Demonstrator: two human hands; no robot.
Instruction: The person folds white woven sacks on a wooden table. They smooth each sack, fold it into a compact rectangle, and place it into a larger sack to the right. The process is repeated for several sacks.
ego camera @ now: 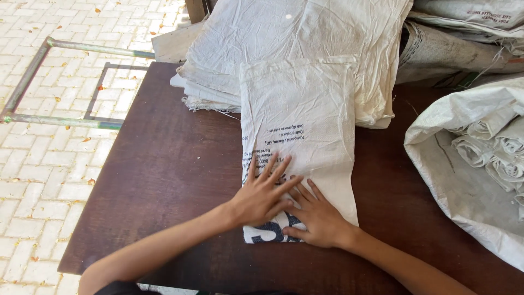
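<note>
A folded white woven sack [300,125] with dark printing lies lengthwise on the dark brown table [164,169]. My left hand [262,196] presses flat on its near end, fingers spread. My right hand [316,216] lies flat beside it on the same end, and the fingers of both hands overlap slightly. Neither hand grips anything. The sack's far end rests against a pile of flat white sacks [284,38] at the back of the table.
An open white sack [453,180] holding several rolled sacks [499,147] sits at the right. More printed sacks [464,38] are heaped at the back right. A metal frame [33,71] stands on the paved ground [49,164] left of the table.
</note>
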